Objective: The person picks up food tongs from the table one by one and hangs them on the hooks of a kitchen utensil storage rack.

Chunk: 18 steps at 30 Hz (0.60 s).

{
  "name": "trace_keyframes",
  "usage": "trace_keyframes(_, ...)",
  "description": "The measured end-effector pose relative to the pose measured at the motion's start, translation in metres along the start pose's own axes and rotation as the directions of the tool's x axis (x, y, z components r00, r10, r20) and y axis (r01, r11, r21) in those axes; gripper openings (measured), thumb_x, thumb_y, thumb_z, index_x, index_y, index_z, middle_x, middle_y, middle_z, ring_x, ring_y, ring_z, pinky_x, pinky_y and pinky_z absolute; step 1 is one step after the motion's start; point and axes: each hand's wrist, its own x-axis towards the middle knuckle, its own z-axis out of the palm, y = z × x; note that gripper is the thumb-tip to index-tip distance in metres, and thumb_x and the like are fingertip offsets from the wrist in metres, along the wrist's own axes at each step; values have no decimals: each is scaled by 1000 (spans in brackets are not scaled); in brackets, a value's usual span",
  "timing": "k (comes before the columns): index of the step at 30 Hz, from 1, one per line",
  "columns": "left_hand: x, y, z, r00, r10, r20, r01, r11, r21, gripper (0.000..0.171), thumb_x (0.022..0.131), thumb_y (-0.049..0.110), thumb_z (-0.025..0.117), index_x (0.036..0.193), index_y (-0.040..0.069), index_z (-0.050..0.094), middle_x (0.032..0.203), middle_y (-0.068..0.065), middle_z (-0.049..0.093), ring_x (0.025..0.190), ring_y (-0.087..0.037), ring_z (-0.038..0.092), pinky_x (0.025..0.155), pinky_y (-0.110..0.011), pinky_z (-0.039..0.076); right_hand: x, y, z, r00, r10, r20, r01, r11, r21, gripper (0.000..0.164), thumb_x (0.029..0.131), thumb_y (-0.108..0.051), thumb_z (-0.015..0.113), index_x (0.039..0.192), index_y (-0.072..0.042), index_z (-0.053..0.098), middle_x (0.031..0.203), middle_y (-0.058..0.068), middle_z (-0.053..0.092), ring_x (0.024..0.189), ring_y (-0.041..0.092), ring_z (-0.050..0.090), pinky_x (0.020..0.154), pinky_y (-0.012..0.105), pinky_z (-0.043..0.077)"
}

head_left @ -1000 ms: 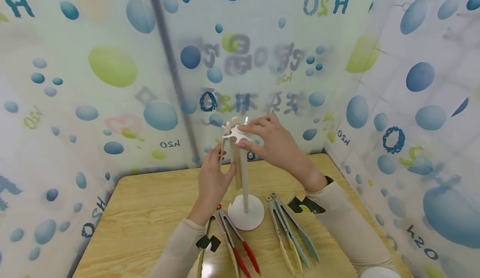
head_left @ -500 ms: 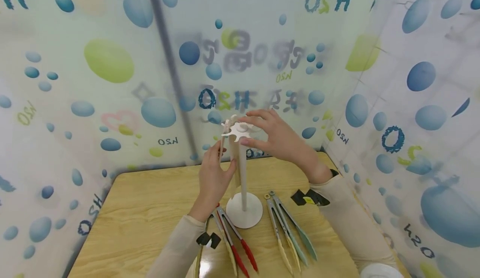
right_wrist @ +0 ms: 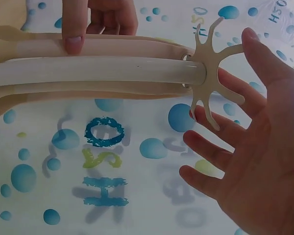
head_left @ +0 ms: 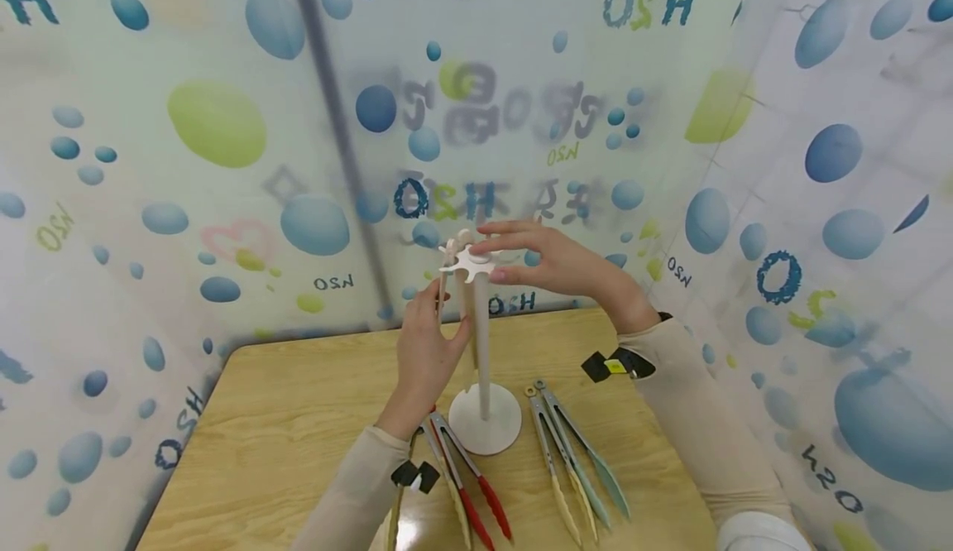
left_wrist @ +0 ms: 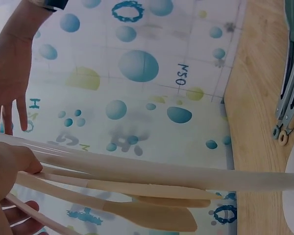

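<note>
A white utensil stand (head_left: 484, 344) rises from a round base, topped by a hub with curved hooks (head_left: 474, 263). Beige kitchen utensils hang from it; the left wrist view shows the flat head of one spatula (left_wrist: 157, 216). My left hand (head_left: 426, 361) grips the thin handle (left_wrist: 41, 219) of one hanging utensil, with the thumb beside the other handles. Fingers spread, my right hand (head_left: 569, 265) is at the hub, and its thumb meets a hook tip in the right wrist view. The head of the gripped utensil is out of frame in the left wrist view.
Red-tipped tongs (head_left: 476, 485) and beige tongs lie left of the base on the wooden table (head_left: 298, 419). Green-tipped tongs (head_left: 606, 476) and another beige pair lie to its right. A patterned curtain (head_left: 223, 203) surrounds the table.
My right hand has loosened at the hub, its fingers now straighter and its forearm a little flatter. The left hand has kept its grip at nearly the same spot.
</note>
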Motion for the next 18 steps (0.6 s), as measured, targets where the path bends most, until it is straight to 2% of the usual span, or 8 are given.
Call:
trace_keyframes(6, 3, 3, -7, 999, 30, 27, -30, 999, 21, 69, 86, 25, 76, 143, 3, 43, 119, -18, 59, 104, -35, 58, 82, -49, 55, 2, 1, 1, 1000, 29, -3, -29, 999, 22, 46, 95, -41, 65, 139, -31, 58, 160, -3, 35, 153, 22, 26, 117, 54, 34)
trace_keyframes(12, 10, 9, -26, 995, 87, 42, -84, 995, -62, 84, 84, 30, 78, 149, 2, 33, 129, -21, 52, 119, -37, 51, 95, -52, 50, 3, 2, 1, 999, 39, -15, -38, 999, 33, 44, 95, -37, 65, 138, -29, 58, 160, -1, 35, 153, 23, 25, 116, 54, 34)
trace_keyframes(18, 11, 17, -45, 991, 81, 110, -71, 993, -94, 92, 85, 34, 78, 153, 5, 24, 142, -20, 42, 130, -37, 39, 102, -56, 45, 3, 3, 5, 999, 41, -11, -40, 998, 50, 48, 95, -41, 64, 140, -27, 56, 161, 3, 33, 154, 25, 22, 118, 57, 31)
